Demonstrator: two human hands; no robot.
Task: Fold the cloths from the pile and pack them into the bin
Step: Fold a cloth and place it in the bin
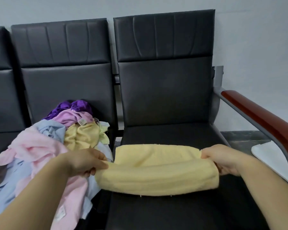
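- The left grip [88, 161], a bare hand, is closed on the left end of the yellow cloth [156, 166], with the thumb on top and the fingers curled beneath the edge.
- The right grip [223, 161], also bare, pinches the right end of the same cloth. The thumb lies over it and the fingers are tucked below.
- Between the two, the yellow cloth stretches as a long doubled band running left to right. Its far edge lies on the black seat [173, 133], and its near fold bulges toward the camera. Whether that near part rests on the seat cannot be told.
- Just left of the cloth, on the neighbouring seat, lies the pile [45, 146] of unfolded cloths, and the left forearm crosses over it.
- In the pile, a pink cloth [40, 150] spreads across the front with a light blue cloth [51, 130] behind it. A crumpled yellow one [83, 135] lies in the middle, a lilac cloth [73, 117] is above that, and a purple cloth [76, 105] is at the back against the backrest.
- Right of the seat runs a red-brown armrest [264, 117] on a grey metal frame.
- Beyond the armrest, low on the floor, one rounded corner of the white bin [269, 155] shows. Its inside is out of sight.
- Behind the row of padded black backrests [165, 47] stands a pale wall [256, 30].
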